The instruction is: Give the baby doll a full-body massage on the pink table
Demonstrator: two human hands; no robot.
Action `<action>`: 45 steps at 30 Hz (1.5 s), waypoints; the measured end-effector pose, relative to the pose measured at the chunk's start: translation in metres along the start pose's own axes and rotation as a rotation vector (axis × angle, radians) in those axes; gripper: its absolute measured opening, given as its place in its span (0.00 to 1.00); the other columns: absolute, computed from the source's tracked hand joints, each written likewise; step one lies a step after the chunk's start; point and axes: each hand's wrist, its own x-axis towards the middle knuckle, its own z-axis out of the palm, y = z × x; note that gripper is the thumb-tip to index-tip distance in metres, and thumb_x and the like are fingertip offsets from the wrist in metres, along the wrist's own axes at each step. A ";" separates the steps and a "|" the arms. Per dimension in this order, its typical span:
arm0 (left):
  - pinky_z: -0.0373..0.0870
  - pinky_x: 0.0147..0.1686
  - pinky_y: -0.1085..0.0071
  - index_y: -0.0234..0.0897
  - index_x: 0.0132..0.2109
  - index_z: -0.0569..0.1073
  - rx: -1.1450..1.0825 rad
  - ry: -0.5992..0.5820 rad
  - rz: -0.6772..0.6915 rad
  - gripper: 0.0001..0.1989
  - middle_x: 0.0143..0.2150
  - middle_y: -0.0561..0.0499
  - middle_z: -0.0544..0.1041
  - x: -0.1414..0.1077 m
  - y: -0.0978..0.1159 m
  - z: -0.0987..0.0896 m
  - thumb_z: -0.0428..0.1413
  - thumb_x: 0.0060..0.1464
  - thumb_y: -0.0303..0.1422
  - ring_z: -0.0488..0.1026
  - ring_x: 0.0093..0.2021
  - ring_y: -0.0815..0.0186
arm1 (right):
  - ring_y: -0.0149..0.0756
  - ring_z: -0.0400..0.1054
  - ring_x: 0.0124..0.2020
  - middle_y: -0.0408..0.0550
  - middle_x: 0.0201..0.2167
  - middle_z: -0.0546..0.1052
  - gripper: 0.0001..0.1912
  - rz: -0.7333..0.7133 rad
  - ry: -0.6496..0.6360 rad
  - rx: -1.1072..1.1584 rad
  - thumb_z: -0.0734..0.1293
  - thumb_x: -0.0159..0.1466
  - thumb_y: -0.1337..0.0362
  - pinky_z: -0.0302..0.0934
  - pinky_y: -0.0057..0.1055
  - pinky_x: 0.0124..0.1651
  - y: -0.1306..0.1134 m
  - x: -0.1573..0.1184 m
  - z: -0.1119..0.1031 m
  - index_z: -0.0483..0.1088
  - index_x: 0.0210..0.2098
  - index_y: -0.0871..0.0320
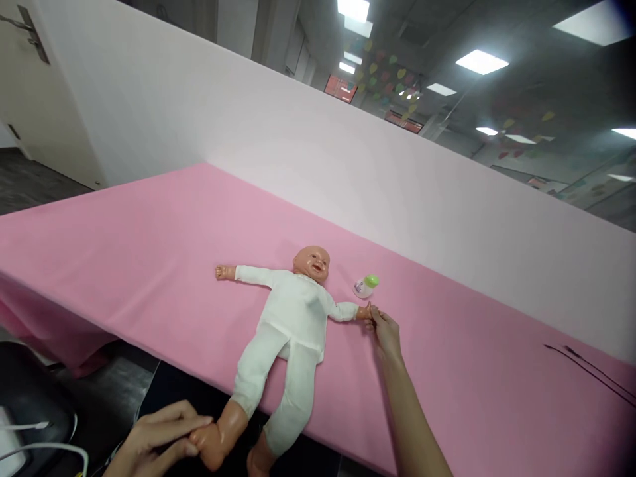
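Note:
A baby doll in a white top and trousers lies on its back on the pink cloth, its legs reaching over the table's front edge. My left hand pinches the toes of the doll's foot at the lower left, fingers above and thumb below. At the right, my right hand has its fingers closed on the doll's small hand, with that arm stretched out sideways. The doll's other arm lies spread to the left, untouched. Just beyond my right hand is a small clear bottle with a green cap.
A pink cloth covers the table, backed by a white partition. Thin black cables lie at the far right. A black chair with a white device and cable is at the lower left. A door stands beyond.

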 end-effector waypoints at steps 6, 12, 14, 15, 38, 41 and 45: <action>0.76 0.38 0.72 0.43 0.43 0.87 0.035 0.178 0.059 0.12 0.37 0.47 0.84 0.085 0.039 0.002 0.61 0.60 0.42 0.80 0.37 0.60 | 0.32 0.65 0.21 0.43 0.20 0.73 0.23 -0.270 -0.219 -0.110 0.75 0.57 0.43 0.63 0.31 0.27 -0.069 -0.057 0.033 0.78 0.36 0.58; 0.76 0.52 0.61 0.38 0.47 0.85 -0.251 0.208 0.004 0.19 0.48 0.44 0.85 0.175 0.024 0.041 0.63 0.57 0.46 0.81 0.49 0.52 | 0.36 0.66 0.23 0.48 0.25 0.77 0.24 -0.339 -0.339 -0.290 0.71 0.61 0.40 0.60 0.31 0.25 -0.051 -0.104 0.083 0.75 0.31 0.57; 0.76 0.54 0.60 0.38 0.48 0.85 -0.286 0.208 -0.025 0.20 0.50 0.44 0.85 0.176 0.022 0.040 0.63 0.57 0.47 0.80 0.52 0.51 | 0.36 0.66 0.24 0.47 0.25 0.77 0.24 -0.330 -0.339 -0.291 0.72 0.61 0.41 0.61 0.31 0.26 -0.051 -0.099 0.078 0.76 0.32 0.57; 0.76 0.53 0.61 0.38 0.48 0.85 -0.252 0.210 -0.023 0.19 0.50 0.44 0.85 0.170 0.023 0.036 0.63 0.57 0.47 0.81 0.51 0.51 | 0.36 0.66 0.23 0.47 0.24 0.77 0.24 -0.304 -0.336 -0.265 0.72 0.60 0.41 0.61 0.31 0.27 -0.053 -0.092 0.071 0.76 0.32 0.57; 0.75 0.40 0.71 0.40 0.41 0.86 -0.112 0.201 0.080 0.12 0.38 0.47 0.84 0.134 0.038 0.040 0.62 0.60 0.42 0.80 0.40 0.60 | 0.32 0.65 0.20 0.44 0.21 0.75 0.24 -0.224 -0.452 -0.195 0.75 0.58 0.42 0.60 0.30 0.24 -0.063 -0.079 0.060 0.76 0.32 0.59; 0.75 0.42 0.69 0.39 0.43 0.86 -0.184 0.191 0.078 0.14 0.41 0.46 0.85 0.165 0.033 0.055 0.62 0.59 0.42 0.80 0.42 0.58 | 0.32 0.65 0.20 0.43 0.20 0.73 0.25 -0.242 -0.465 -0.256 0.73 0.60 0.41 0.59 0.29 0.24 -0.059 -0.091 0.071 0.74 0.30 0.58; 0.76 0.44 0.68 0.39 0.44 0.86 -0.132 0.193 0.042 0.15 0.42 0.45 0.84 0.146 0.029 0.041 0.62 0.59 0.44 0.81 0.44 0.56 | 0.33 0.66 0.21 0.44 0.20 0.74 0.27 -0.217 -0.410 -0.211 0.74 0.57 0.39 0.61 0.31 0.27 -0.063 -0.066 0.046 0.77 0.31 0.60</action>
